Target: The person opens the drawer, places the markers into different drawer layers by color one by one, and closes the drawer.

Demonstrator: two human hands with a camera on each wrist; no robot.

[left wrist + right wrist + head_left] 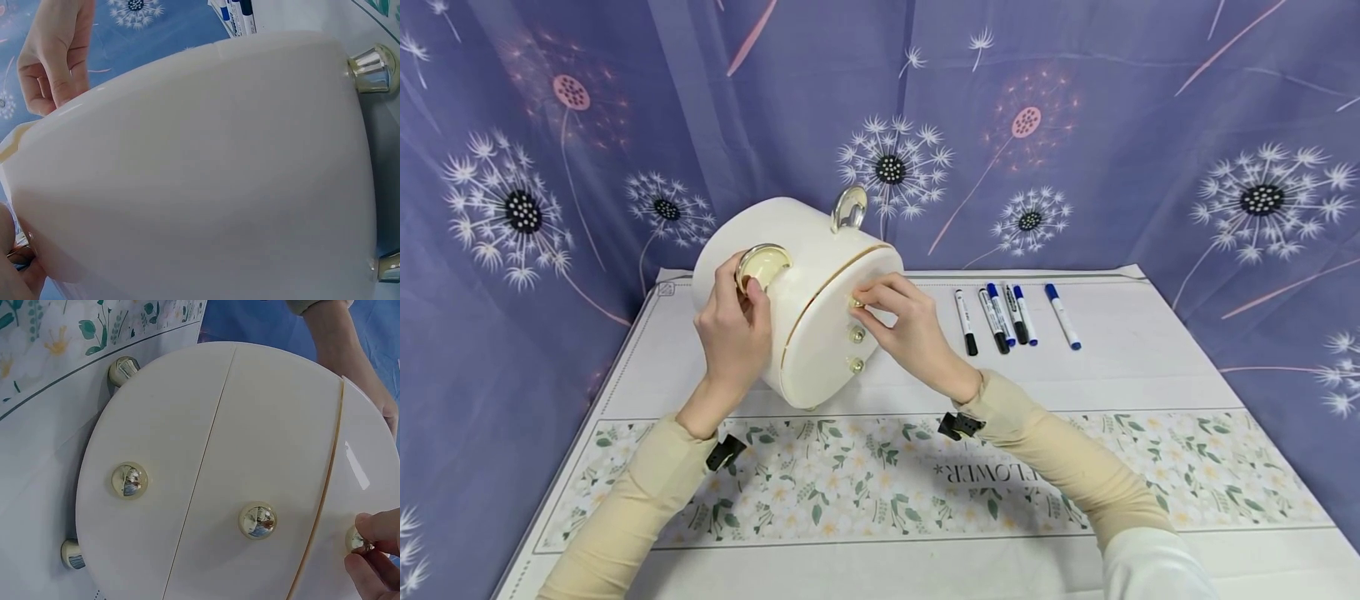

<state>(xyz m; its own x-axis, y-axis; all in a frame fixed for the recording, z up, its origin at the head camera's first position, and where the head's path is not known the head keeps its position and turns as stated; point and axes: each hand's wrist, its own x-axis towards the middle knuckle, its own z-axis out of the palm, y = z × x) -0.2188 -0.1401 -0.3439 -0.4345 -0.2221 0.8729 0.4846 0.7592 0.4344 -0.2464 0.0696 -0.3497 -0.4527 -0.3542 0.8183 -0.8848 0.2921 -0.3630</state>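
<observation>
White box [790, 237] stands, rim [820, 293] clear of markers [1013, 313], left fingers [726, 283] gripping a handle [765, 265], right fingers [887, 293] pinching a knob [352, 541].

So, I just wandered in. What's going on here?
Somebody is handling a white box with bare hands. The left hand grips an ear-shaped piece on top, while the right hand pinches the top knob on the front. The middle knob and bottom knob are untouched. Some markers lie on the table, to the right of the box.
</observation>
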